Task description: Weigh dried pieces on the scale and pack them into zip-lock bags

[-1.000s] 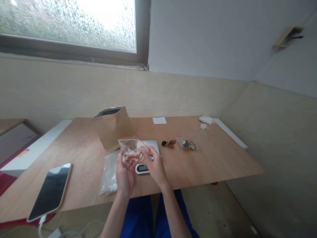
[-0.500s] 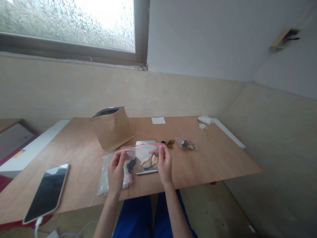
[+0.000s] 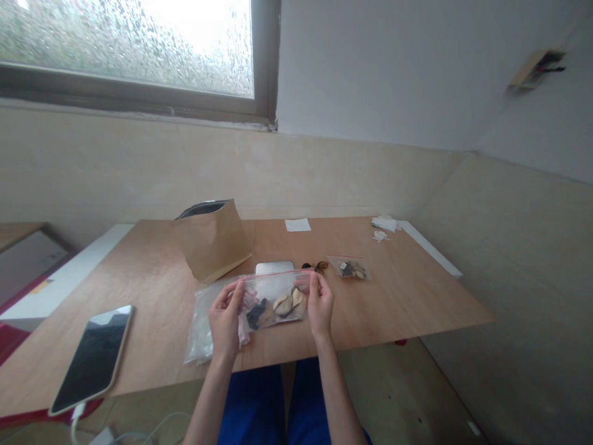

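Observation:
Between my two hands a clear zip bag [image 3: 274,314] with a pinkish-red top strip is held up by its upper corners. Pale dried slices and a dark clump lie along its bottom. My left hand [image 3: 227,315] pinches the left corner, and my right hand [image 3: 320,303] pinches the right one. Behind the bag, mostly covered by it, is a white tray-like object [image 3: 274,267]. A stack of clear plastic bags [image 3: 201,330] lies on the table under and beside my left hand.
A brown paper pouch [image 3: 215,244] stands open at the back left. Dark dried pieces [image 3: 315,267] and a filled zip bag [image 3: 349,268] lie right of centre. Farther back are a white paper [image 3: 298,225] and white scraps [image 3: 380,235]. A plugged-in phone [image 3: 92,358] lies front left.
Both hands have shifted slightly right, carrying the zip bag with them. The bag now looks stretched flatter between them. Other things on the table have stayed put.

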Action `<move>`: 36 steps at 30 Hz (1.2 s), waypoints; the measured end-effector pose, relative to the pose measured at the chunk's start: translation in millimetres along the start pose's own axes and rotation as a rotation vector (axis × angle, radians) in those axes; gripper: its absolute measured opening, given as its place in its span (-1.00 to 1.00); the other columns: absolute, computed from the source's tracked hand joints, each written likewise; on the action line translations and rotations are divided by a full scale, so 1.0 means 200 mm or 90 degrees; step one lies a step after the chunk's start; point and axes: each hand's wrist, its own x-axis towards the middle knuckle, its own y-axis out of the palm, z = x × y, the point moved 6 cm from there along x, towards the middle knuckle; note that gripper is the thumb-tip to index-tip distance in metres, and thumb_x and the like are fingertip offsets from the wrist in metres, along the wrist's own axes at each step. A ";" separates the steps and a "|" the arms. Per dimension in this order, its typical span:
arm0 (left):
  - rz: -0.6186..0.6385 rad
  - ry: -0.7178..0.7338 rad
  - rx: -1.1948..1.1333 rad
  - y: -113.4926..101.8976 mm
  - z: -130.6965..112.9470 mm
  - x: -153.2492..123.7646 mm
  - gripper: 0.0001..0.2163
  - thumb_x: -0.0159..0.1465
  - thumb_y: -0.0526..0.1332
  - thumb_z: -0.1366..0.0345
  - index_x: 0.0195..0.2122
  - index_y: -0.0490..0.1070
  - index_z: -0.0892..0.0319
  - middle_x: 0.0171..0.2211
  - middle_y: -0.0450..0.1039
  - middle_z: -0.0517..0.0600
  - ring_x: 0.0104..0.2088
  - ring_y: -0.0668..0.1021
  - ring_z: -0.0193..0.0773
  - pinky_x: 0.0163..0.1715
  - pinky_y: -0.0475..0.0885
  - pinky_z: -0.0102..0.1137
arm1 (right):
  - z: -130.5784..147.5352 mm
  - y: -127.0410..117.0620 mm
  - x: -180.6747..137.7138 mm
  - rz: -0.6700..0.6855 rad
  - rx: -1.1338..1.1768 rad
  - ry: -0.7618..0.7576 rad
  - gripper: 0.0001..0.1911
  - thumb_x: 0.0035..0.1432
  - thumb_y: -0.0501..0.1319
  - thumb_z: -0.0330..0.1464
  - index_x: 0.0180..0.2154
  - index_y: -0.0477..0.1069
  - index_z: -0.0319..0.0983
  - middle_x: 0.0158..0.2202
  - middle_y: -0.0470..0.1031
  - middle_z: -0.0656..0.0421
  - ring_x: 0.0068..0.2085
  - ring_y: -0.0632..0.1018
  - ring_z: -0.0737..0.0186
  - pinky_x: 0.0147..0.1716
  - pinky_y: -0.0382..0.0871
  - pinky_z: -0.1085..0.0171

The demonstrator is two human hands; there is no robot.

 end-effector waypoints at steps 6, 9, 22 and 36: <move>-0.003 -0.010 -0.005 -0.02 0.01 0.00 -0.66 -0.05 0.34 0.09 -0.33 0.52 0.25 -0.39 0.51 0.01 -0.40 0.49 -0.33 -0.41 0.40 -0.48 | 0.02 -0.01 -0.01 0.018 -0.039 -0.043 -0.58 0.19 0.00 -0.07 -0.35 0.40 -0.26 -0.44 0.51 0.12 -0.41 0.51 0.24 -0.43 0.37 0.33; 0.001 0.025 0.025 -0.03 0.00 0.01 -0.68 -0.03 0.33 0.09 -0.36 0.51 0.24 -0.40 0.51 0.00 -0.38 0.49 -0.30 -0.36 0.40 -0.46 | 0.04 -0.01 -0.02 0.010 -0.041 -0.070 -0.61 0.19 0.02 -0.08 -0.39 0.37 -0.25 -0.44 0.48 0.15 -0.44 0.48 0.29 -0.47 0.34 0.37; 0.021 0.084 -0.029 0.04 -0.03 -0.06 -0.72 0.09 0.25 0.07 -0.35 0.39 0.21 -0.45 0.48 -0.05 -0.41 0.53 -0.34 -0.31 0.44 -0.43 | 0.01 -0.01 -0.04 -0.023 -0.019 -0.064 -0.62 0.19 0.03 -0.10 -0.40 0.38 -0.26 -0.49 0.48 0.17 -0.45 0.49 0.29 -0.41 0.34 0.35; 0.105 0.101 0.037 0.09 -0.05 -0.09 -0.74 0.15 0.20 0.10 -0.30 0.44 0.21 -0.34 0.49 -0.01 -0.32 0.51 -0.31 -0.27 0.39 -0.45 | 0.04 0.02 -0.06 0.024 -0.009 -0.063 -0.64 0.20 0.04 -0.12 -0.31 0.40 -0.28 -0.46 0.51 0.15 -0.40 0.51 0.27 -0.32 0.35 0.32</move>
